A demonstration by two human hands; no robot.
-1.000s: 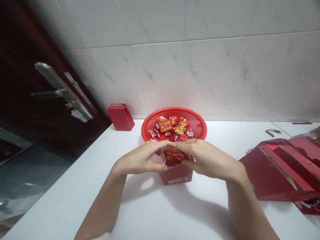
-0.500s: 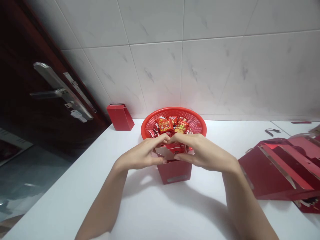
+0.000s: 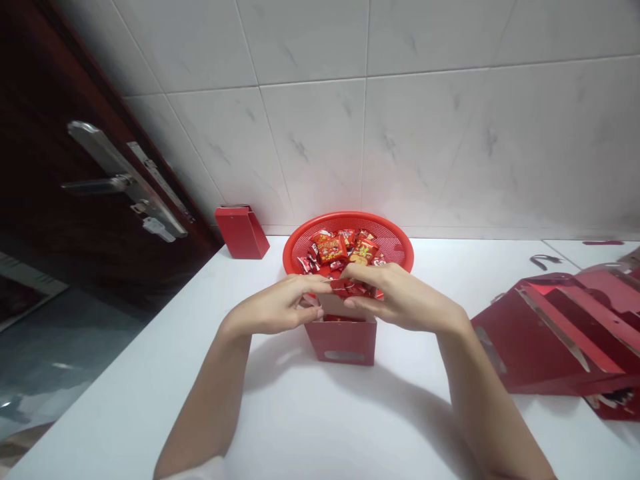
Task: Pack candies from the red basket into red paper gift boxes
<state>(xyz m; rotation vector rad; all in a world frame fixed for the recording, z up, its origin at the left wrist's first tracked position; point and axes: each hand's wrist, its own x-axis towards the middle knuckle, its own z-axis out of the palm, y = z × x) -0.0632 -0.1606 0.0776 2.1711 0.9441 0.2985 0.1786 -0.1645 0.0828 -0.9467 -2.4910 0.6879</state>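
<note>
Red box (image 3: 344, 345), upright on the white table (image 3: 325, 427), straight in front of me, just on the near side of the red basket (image 3: 350, 216) with its wrapped packets (image 3: 333, 249). Change over the last half second: box swung a little, its near face now squarer to me and slightly further left. My fingertips, meeting over it before, now stand apart. More of the pale inner wall (image 3: 343, 306) shows, red wrapping low in the mouth. My reading: the mouth is freer to work in, and the box is not closed.

Mouth points up; near face toward me, its bottom edge almost level across my view. Long axis looks vertical, though the steep view foreshortens it.

Left hand (image 3: 273, 307): half curled, thumb and fingers apart at the mouth's left side; cannot tell whether it grips the edge. Right hand (image 3: 407, 297): loosely curved, a red wrapper (image 3: 353, 289) showing between thumb and forefinger; pinched or merely behind, cannot tell.
</note>
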